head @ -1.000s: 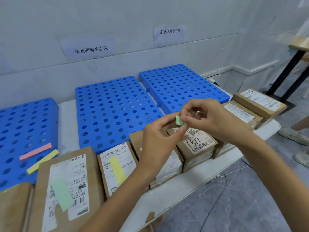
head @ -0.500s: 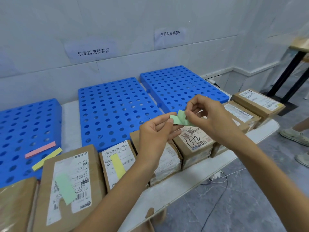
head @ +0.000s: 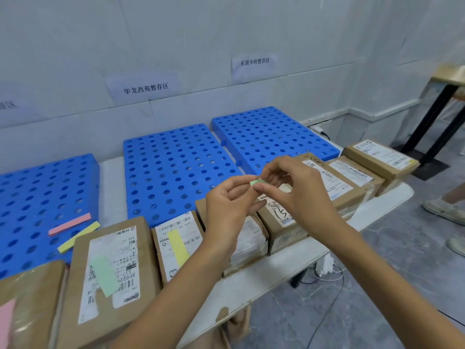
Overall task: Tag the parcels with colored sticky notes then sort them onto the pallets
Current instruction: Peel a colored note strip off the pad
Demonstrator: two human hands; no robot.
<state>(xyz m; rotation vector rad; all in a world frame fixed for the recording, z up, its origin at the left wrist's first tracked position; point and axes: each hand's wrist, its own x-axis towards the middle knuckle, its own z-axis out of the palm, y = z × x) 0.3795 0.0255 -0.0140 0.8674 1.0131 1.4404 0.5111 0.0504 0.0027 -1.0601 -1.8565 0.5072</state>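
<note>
The green sticky note (head: 258, 182) can fold onto itself or stick to a finger if the pull is uneven. The left hand (head: 227, 210) has a thumb-and-forefinger grip on its near end. The right hand (head: 298, 195), at 3 o'clock, pinches the other end, above an untagged parcel (head: 279, 216) on the bench (head: 380, 210).

The pale tiled wall (head: 201, 46) carries paper signs (head: 144, 88). The white desk (head: 297, 260) stands on a grey floor (head: 377, 285), and a wooden table (head: 450, 74) with black legs is at the far right.
</note>
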